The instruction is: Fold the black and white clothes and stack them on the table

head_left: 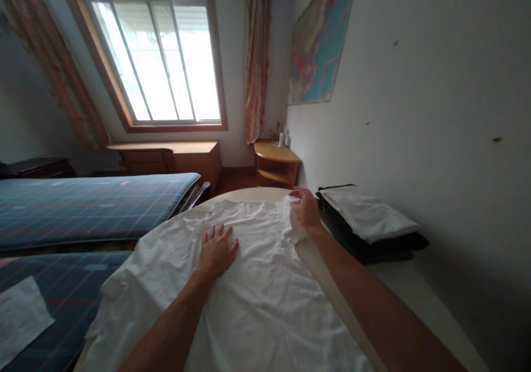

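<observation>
A wrinkled white shirt is spread over a round, pale table, and its left side reaches the table's rim. My left hand lies flat on the cloth with its fingers spread. At the far right corner of the shirt, my right hand is closed, pinching the edge between thumb and fingers. The fabric is bunched just below that grip. Right of my right hand sits a stack of folded clothes, with a white piece on top of black ones.
Blue plaid mattresses lie left of the table, with a sheet of paper on the nearer one. A wall borders the right side. Beyond the table stand a small corner shelf and a wooden desk beneath the window.
</observation>
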Demonstrator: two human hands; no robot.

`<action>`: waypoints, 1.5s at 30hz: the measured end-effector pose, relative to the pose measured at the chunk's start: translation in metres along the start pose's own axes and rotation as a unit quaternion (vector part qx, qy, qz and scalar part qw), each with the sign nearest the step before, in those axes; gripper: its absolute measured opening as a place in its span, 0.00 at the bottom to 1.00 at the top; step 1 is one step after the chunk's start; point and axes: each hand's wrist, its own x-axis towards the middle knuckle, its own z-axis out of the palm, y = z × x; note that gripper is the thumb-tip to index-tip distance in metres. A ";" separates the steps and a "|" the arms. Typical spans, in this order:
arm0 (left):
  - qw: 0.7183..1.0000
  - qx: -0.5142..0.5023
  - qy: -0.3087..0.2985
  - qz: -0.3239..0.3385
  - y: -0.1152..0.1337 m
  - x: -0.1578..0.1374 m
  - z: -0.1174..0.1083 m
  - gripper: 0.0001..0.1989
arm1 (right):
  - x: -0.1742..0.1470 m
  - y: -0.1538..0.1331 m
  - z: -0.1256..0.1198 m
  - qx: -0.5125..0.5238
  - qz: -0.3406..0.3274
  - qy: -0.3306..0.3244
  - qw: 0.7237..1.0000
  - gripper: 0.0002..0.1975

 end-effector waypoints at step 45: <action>0.995 -0.078 0.053 0.037 0.037 0.048 -0.052 0.18 | -0.112 -0.013 -0.008 -0.116 -0.133 -0.121 0.977 0.09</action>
